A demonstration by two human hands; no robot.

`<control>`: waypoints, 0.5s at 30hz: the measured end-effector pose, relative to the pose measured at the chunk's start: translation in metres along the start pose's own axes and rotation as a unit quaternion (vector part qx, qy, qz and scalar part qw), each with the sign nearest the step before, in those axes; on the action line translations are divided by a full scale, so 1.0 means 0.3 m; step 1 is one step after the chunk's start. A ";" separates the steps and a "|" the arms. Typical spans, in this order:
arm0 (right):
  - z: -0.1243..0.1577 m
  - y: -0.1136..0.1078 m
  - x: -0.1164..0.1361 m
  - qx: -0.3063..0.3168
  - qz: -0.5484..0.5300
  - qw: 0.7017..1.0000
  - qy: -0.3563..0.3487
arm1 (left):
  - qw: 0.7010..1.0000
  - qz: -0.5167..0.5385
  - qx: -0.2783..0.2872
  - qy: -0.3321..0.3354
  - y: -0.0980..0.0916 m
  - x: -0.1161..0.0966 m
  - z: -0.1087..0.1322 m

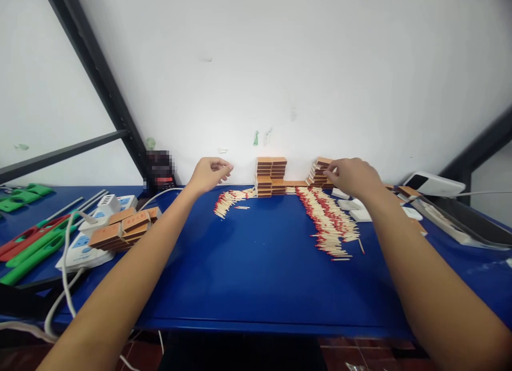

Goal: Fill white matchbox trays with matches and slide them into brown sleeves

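My left hand [210,174] hovers above the back of the blue table, fingers loosely bent and apart from the thumb, with nothing in it. Below it fans a small pile of red-tipped matches [226,201]. To its right stands a neat double stack of orange-brown matchboxes [271,177]. My right hand [352,176] is at the right end of a second, leaning matchbox stack [318,173]. Its thumb and forefinger are pinched together there; whether a box is between them is hidden. A long heap of loose matches [330,221] spreads forward from that stack.
A matchbox pile [124,229] leans by white power strips [86,251] and cables at left. Green and red plastic tools [40,248] lie beyond a dark metal frame [100,72]. White adapters [360,213], a white device [436,183] and a black-and-white object [464,221] occupy the right.
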State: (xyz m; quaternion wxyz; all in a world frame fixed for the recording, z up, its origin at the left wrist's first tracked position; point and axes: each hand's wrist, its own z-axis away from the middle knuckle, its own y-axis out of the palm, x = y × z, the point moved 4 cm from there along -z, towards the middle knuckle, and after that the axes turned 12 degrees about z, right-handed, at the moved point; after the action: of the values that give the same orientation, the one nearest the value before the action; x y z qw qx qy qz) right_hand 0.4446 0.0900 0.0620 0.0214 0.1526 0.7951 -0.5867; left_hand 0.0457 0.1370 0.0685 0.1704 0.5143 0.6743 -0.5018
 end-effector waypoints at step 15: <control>-0.034 0.186 -0.206 0.220 -0.009 0.976 0.009 | 0.984 -0.115 0.013 0.137 0.135 -0.056 0.331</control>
State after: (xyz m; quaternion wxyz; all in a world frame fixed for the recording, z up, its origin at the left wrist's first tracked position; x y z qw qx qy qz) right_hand 0.5200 0.1010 0.0265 -0.0248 0.1515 0.6484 -0.7457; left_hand 0.0592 0.0423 0.0172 0.0104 0.4993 0.7393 -0.4516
